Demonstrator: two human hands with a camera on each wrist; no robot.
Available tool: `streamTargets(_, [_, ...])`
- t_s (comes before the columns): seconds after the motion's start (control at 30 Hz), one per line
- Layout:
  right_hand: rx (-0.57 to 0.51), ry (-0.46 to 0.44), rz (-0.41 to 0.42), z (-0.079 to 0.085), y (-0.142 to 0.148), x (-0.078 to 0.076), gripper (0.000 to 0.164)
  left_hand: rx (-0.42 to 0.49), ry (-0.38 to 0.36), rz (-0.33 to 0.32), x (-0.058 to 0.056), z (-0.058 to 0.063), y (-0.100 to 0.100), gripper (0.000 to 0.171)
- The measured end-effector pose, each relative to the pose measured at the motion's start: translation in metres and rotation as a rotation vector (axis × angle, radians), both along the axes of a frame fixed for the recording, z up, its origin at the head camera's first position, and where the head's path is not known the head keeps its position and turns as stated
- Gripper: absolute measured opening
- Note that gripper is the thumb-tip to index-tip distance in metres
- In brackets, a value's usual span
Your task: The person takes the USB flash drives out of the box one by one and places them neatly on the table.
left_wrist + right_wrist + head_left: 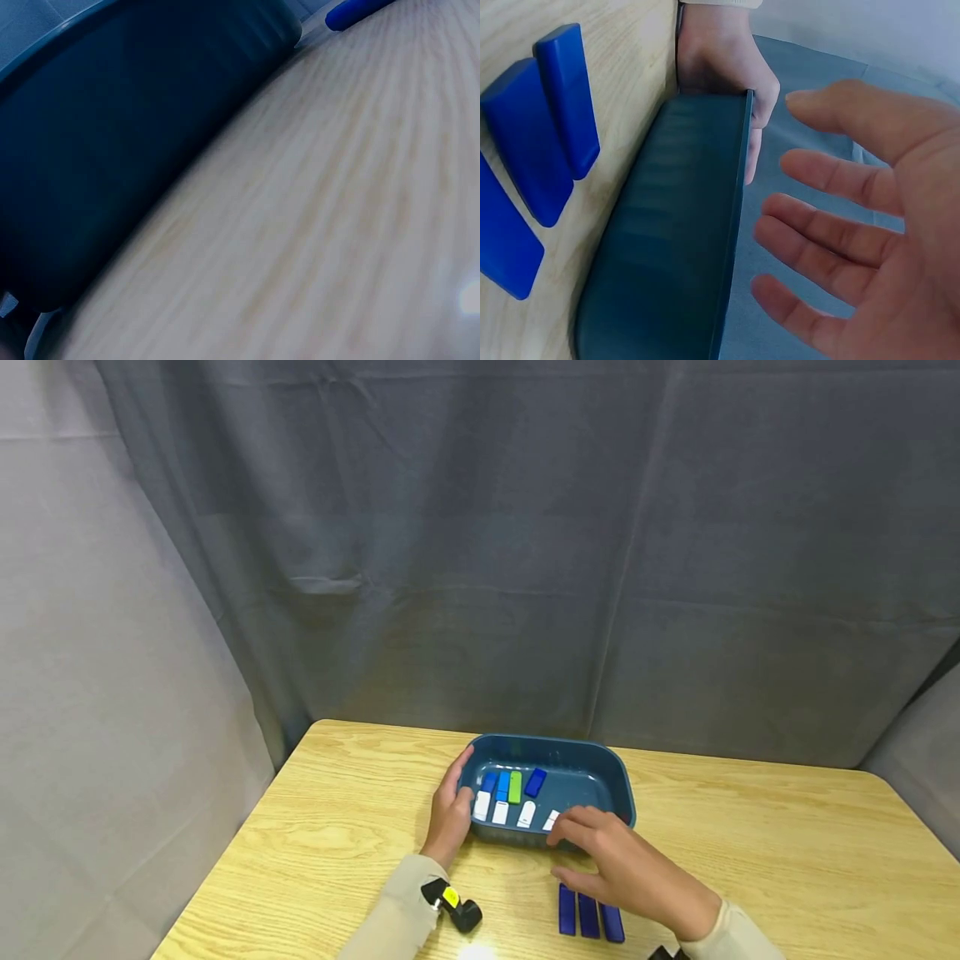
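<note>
A dark teal plastic bin [581, 789] sits on the table in the head view. My left hand [448, 817] grips its left end, thumb over the rim. Inside lie several small flat pieces: white ones [527, 814] along the near side, with blue ones [536, 782] and a green one [515, 787] behind. Over the bin's near rim hovers my right hand [615, 856], nothing in its fingers, which look loosely bent in the right wrist view. Three dark blue flat bars [588, 916] lie side by side on the table below it. Part of one white piece is hidden by the right hand.
The wooden table [337, 827] extends to both sides of the bin. A grey cloth [450, 568] hangs behind the table's far edge, and a paler one [97, 652] hangs on the left. Each wrist carries a small black camera.
</note>
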State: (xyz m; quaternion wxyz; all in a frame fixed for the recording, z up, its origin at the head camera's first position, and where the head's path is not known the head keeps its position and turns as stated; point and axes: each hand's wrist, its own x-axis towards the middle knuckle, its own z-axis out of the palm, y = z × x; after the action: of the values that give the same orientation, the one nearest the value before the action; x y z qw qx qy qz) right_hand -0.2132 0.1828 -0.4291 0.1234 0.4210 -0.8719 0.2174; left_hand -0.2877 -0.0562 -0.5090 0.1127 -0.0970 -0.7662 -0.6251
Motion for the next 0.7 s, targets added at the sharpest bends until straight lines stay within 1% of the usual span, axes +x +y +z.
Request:
streamTargets(0.13, [-0.008, -0.027, 0.003, 0.002, 0.000, -0.004, 0.020, 0.013, -0.009, 0.007, -0.012, -0.019, 0.000, 0.062])
streamTargets(0.2, [-0.006, -0.047, -0.002, 0.003, 0.000, -0.006, 0.020, 0.012, -0.012, 0.013, -0.014, -0.024, 0.000, 0.062])
streamTargets(0.3, [0.006, -0.071, -0.023, 0.004, -0.001, -0.009, 0.020, 0.013, -0.017, 0.019, -0.015, -0.026, -0.001, 0.062])
streamTargets(0.47, [0.030, -0.100, -0.051, 0.005, -0.002, -0.015, 0.019, 0.006, -0.025, 0.021, -0.014, -0.025, -0.001, 0.062])
streamTargets(0.7, [0.045, -0.142, -0.091, 0.004, -0.003, -0.023, 0.019, -0.001, -0.017, 0.023, -0.015, -0.026, -0.001, 0.063])
